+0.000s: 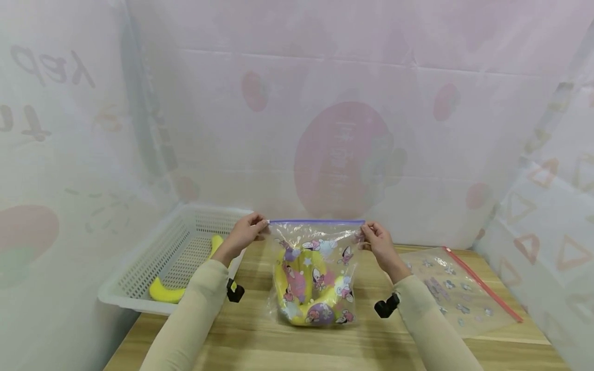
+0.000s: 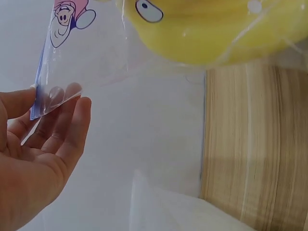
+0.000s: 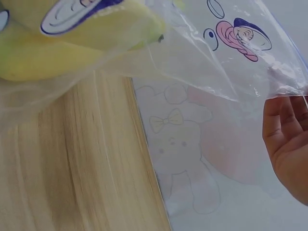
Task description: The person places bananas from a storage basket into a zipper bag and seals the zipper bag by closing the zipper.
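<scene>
A clear zip bag (image 1: 316, 273) printed with cartoon figures stands upright on the wooden table (image 1: 260, 335), with yellow bananas (image 1: 306, 296) inside. Its purple zip strip (image 1: 316, 222) is stretched level between my hands. My left hand (image 1: 248, 233) pinches the strip's left corner, and my right hand (image 1: 377, 239) pinches the right corner. In the left wrist view my fingers (image 2: 57, 130) hold the bag's corner (image 2: 45, 96), and a banana (image 2: 211, 29) shows through the plastic. The right wrist view shows my right hand (image 3: 288, 139) at the bag's edge (image 3: 284, 79) and a banana (image 3: 72, 38) inside.
A white plastic basket (image 1: 153, 263) at the left of the table holds two loose bananas (image 1: 167, 293). A second, flat zip bag (image 1: 457, 291) with a red strip lies at the right. Thin printed sheets hang behind and on both sides.
</scene>
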The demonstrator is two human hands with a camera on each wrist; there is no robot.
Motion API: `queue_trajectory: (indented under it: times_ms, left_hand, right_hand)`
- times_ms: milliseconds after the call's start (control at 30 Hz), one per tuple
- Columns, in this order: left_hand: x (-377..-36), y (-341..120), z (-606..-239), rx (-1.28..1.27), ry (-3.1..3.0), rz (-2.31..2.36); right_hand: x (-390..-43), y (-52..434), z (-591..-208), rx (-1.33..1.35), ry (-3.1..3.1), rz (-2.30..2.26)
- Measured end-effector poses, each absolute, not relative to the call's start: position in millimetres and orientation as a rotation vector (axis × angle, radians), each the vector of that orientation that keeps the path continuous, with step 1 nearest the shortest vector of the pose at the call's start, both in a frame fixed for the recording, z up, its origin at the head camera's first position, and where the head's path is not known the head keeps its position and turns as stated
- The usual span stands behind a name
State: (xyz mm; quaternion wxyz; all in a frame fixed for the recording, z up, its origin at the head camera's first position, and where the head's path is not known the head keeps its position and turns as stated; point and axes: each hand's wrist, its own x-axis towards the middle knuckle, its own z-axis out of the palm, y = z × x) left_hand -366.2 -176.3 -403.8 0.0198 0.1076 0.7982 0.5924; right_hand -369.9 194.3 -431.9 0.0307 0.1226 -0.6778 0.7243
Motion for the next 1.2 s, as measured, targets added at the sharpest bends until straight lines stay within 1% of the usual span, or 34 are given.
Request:
queue_trajectory:
  times_ms: [233,467,667,967,1200]
  left_hand:
    - [-373,-173,-405,0.259,2.275,2.046]
    - [-384,-174,-406,0.151,2.262,2.17]
    - [-389,-172,-403,0.137,2.297,2.196]
    - [-390,-170,-400,0.153,2.388,2.178]
    - [-397,-171,-400,0.153,2.387,2.176]
  right_hand:
    - [-377,189,-428,0.311,-2.099,2.214]
    - [-387,182,-424,0.293,-2.16,2.19]
    - [-396,178,-420,0.269,-2.194,2.18]
    - [-398,174,-417,0.226,-2.237,2.144]
    - [-402,171,-416,0.188,-2.237,2.125]
